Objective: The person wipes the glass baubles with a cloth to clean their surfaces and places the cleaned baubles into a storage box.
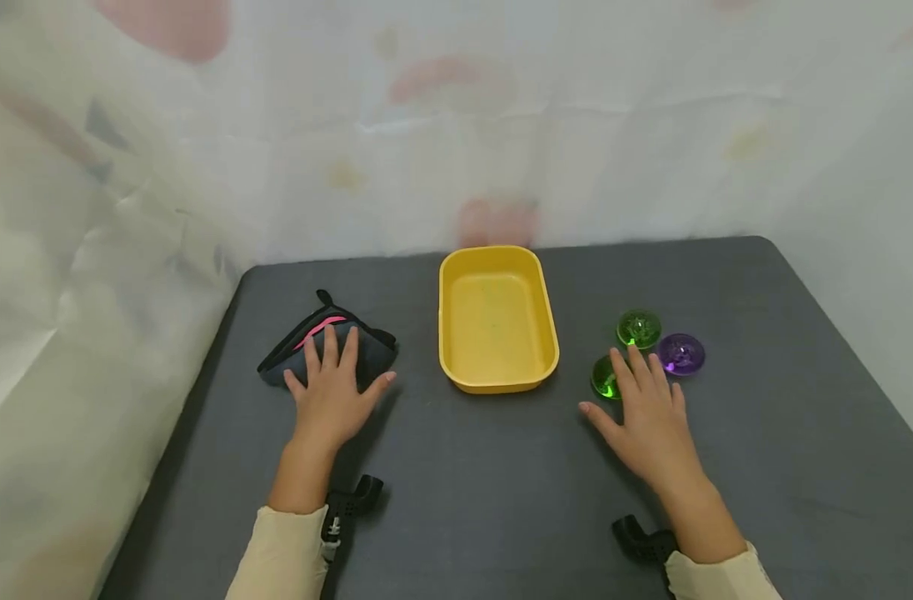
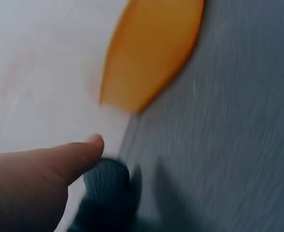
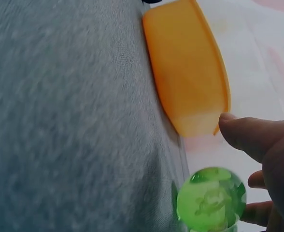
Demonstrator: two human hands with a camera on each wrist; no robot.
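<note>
My left hand (image 1: 332,392) lies flat with straight fingers on a dark pouch with a pink stripe (image 1: 317,333) at the table's left; in the left wrist view its thumb (image 2: 60,159) sticks out above the pouch (image 2: 108,195). My right hand (image 1: 647,412) hovers flat, fingers spread, over a green translucent ball (image 1: 603,379), which the right wrist view shows as a green ball (image 3: 210,199) just under the fingers. A second green ball (image 1: 638,327) and a purple ball (image 1: 681,353) lie just beyond. An empty yellow tray (image 1: 456,333) stands between the hands.
The dark grey table (image 1: 464,475) ends at a pale patterned curtain (image 1: 127,167) on the left and back. Black wrist mounts (image 1: 351,500) show near both sleeves. The yellow tray (image 3: 185,67) appears in both wrist views.
</note>
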